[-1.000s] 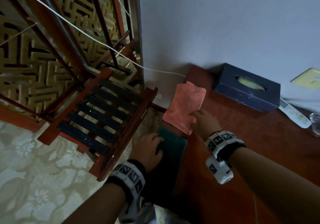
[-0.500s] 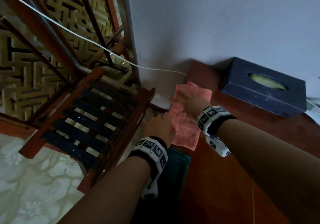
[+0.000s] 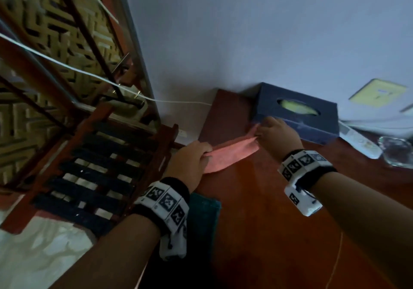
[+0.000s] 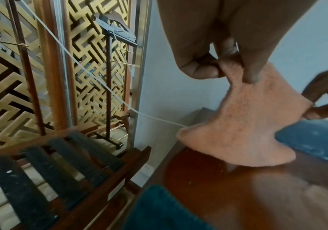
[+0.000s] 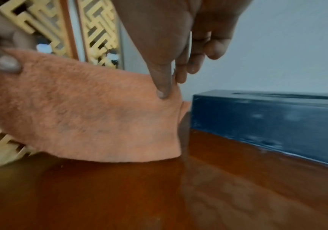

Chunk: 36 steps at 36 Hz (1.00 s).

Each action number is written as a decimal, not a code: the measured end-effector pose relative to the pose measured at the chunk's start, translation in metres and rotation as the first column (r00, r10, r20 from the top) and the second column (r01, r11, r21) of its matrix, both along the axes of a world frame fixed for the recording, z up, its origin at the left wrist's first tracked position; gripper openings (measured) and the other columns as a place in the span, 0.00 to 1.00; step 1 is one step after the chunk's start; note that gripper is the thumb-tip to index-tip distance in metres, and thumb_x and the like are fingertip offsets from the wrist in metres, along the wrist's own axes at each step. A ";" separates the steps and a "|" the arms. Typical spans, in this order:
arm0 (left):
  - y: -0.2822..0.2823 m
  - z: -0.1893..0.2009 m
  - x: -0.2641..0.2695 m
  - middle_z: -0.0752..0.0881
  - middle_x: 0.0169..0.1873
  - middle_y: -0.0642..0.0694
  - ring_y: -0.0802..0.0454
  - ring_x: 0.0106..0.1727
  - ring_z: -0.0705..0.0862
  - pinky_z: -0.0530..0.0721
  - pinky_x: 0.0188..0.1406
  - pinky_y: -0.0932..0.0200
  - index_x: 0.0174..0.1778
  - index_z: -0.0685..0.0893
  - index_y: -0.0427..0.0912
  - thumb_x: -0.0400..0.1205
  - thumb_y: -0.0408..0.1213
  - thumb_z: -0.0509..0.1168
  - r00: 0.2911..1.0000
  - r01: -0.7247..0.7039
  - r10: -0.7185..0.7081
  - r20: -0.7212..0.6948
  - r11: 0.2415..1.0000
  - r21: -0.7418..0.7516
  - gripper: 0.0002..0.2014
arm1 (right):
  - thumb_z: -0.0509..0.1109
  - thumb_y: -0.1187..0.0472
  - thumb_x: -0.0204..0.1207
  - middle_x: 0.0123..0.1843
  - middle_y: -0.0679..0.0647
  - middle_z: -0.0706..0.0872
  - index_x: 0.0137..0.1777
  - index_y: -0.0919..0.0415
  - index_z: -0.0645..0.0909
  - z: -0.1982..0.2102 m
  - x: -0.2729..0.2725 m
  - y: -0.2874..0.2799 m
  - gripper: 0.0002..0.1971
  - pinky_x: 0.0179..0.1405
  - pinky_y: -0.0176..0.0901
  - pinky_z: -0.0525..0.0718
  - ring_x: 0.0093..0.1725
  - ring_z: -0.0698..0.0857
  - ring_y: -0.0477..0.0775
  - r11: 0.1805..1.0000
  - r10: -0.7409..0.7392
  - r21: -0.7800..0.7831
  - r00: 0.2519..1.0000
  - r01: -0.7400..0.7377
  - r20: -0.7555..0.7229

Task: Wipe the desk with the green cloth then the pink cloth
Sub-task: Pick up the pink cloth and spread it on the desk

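Observation:
The pink cloth (image 3: 230, 153) hangs stretched between both hands above the red-brown desk (image 3: 257, 221). My left hand (image 3: 190, 163) pinches its left corner at the desk's left edge. My right hand (image 3: 274, 136) pinches the other corner beside the tissue box. In the left wrist view the pink cloth (image 4: 243, 124) droops, its lower edge near the desk. In the right wrist view my thumb and fingers nip the pink cloth (image 5: 92, 113). The green cloth (image 3: 202, 219) lies flat at the desk's left edge, under my left wrist; the green cloth (image 4: 159, 210) also shows at the bottom of the left wrist view.
A dark blue tissue box (image 3: 297, 112) stands against the wall at the back of the desk. A white remote (image 3: 357, 141) and a glass object (image 3: 397, 152) lie at the right. Left of the desk stands a slatted wooden rack (image 3: 96, 172), with a white cable (image 3: 89, 73) above.
The pink cloth lay flat on the desk corner; both hands have now taken its corners and lifted it, stretched, off the desk. My left hand left the green cloth.

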<state>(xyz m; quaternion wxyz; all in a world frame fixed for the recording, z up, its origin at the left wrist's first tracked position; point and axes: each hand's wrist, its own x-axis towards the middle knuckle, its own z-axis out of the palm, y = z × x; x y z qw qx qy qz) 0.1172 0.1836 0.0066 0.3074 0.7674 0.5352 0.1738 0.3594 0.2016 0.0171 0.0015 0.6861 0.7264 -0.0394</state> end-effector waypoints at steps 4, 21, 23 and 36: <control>0.001 0.026 0.009 0.87 0.57 0.47 0.50 0.58 0.83 0.74 0.55 0.63 0.63 0.84 0.45 0.84 0.36 0.62 0.999 0.029 -0.031 0.025 0.998 0.049 0.13 | 0.75 0.60 0.73 0.62 0.60 0.83 0.49 0.59 0.91 0.027 0.039 -0.032 0.07 0.52 0.59 0.82 0.63 0.76 0.67 0.989 -0.127 0.065 0.989 0.132 -0.074; 0.050 0.094 0.122 0.85 0.44 0.47 0.50 0.46 0.81 0.76 0.45 0.58 0.47 0.87 0.43 0.77 0.28 0.64 0.980 0.141 -0.182 0.081 0.923 0.359 0.09 | 0.71 0.68 0.74 0.47 0.61 0.90 0.48 0.63 0.89 0.088 0.150 -0.076 0.07 0.52 0.52 0.82 0.47 0.86 0.62 0.836 -0.304 0.343 0.881 0.429 -0.362; 0.048 0.093 0.127 0.84 0.42 0.47 0.51 0.44 0.80 0.73 0.42 0.62 0.45 0.86 0.41 0.76 0.27 0.65 0.974 0.152 -0.203 0.096 0.910 0.386 0.08 | 0.71 0.69 0.74 0.46 0.62 0.89 0.49 0.64 0.88 0.086 0.157 -0.083 0.07 0.51 0.52 0.81 0.46 0.85 0.63 0.815 -0.285 0.391 0.883 0.428 -0.373; -0.019 -0.016 0.103 0.83 0.45 0.54 0.57 0.44 0.81 0.74 0.42 0.67 0.47 0.84 0.46 0.80 0.29 0.64 0.934 0.356 -0.348 -0.084 0.926 0.129 0.08 | 0.79 0.72 0.63 0.37 0.55 0.85 0.43 0.59 0.87 -0.020 0.141 -0.174 0.11 0.32 0.47 0.80 0.39 0.83 0.63 0.926 -0.288 0.182 0.931 0.330 -0.224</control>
